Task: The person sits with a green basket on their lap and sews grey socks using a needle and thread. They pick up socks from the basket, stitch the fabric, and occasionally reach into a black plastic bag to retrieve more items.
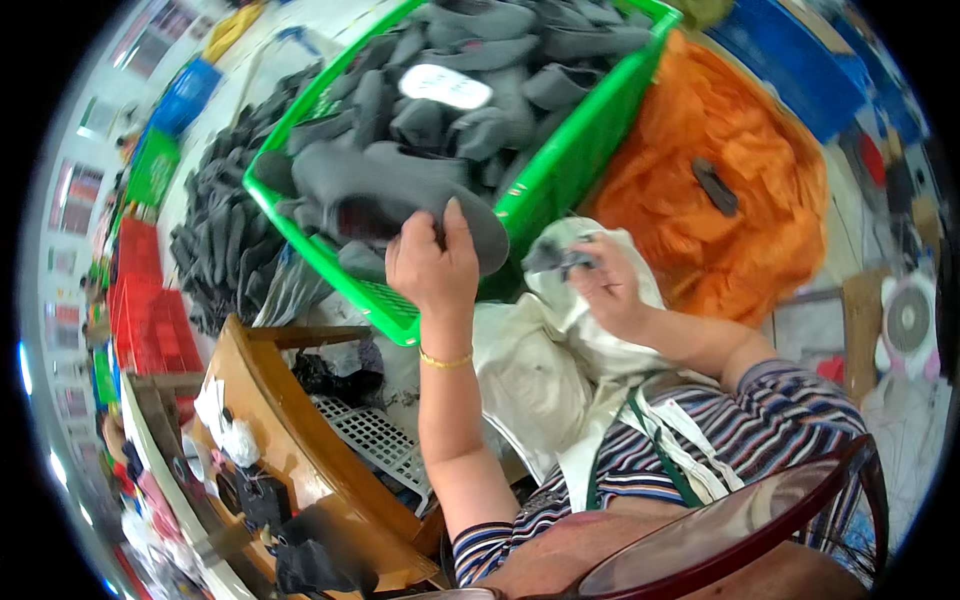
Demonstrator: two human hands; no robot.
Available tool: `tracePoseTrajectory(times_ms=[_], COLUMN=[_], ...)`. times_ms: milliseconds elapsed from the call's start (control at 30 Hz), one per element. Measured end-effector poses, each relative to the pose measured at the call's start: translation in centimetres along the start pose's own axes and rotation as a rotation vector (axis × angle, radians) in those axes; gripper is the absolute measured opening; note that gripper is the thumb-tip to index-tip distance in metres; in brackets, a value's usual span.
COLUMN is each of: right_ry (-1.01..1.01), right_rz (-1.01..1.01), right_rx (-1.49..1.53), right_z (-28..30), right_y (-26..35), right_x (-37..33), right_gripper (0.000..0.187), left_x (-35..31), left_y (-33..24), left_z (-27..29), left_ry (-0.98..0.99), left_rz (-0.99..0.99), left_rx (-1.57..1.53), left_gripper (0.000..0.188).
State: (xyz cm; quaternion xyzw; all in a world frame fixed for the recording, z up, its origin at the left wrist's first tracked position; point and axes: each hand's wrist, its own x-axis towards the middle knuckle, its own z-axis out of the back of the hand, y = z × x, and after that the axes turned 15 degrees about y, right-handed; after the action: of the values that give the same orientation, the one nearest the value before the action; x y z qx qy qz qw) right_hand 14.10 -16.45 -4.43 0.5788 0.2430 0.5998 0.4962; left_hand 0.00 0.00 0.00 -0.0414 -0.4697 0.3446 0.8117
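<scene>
A dark grey slip-on shoe (345, 175) is gripped at its rim by my left hand (435, 262), over the near side of the green crate (585, 165). Its opening faces me and shows a reddish-dark inside. Many similar grey shoes fill the crate, with a white sole-shaped piece (445, 86) lying on top. My right hand (610, 283) is closed on a small dark grey thing (548, 257), too blurred to name, above the white cloth (530, 350) on my lap. The two hands are apart.
A heap of grey shoes (235, 230) lies left of the crate. To its right spreads an orange sack (720, 120) with one dark piece on it. A wooden table (290, 420) stands close on my left, red crates (150, 310) beyond. A fan (908, 315) is at far right.
</scene>
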Motion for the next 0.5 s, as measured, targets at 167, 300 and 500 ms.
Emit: tracePoseTrajectory(times_ms=[167,300,500], right_ry=[0.006,-0.073,0.116], right_rz=[0.453,0.551,0.180], right_rx=[-0.174,-0.318,0.010], right_z=[-1.3,-0.4,-2.4], right_y=[0.2,-1.2,-4.1], right_x=[0.0,0.1,-1.0], right_gripper=[0.027,0.028,0.015], left_x=[-6.7,-11.8,-18.0], left_y=[-7.1,-8.2,-9.6], left_z=[-0.6,-0.4,3.3], left_ry=[0.060,0.242,0.351], left_rz=[0.463,0.553,0.833], left_rx=[-0.777,-1.254,-1.125], left_gripper=[0.021,0.018,0.021])
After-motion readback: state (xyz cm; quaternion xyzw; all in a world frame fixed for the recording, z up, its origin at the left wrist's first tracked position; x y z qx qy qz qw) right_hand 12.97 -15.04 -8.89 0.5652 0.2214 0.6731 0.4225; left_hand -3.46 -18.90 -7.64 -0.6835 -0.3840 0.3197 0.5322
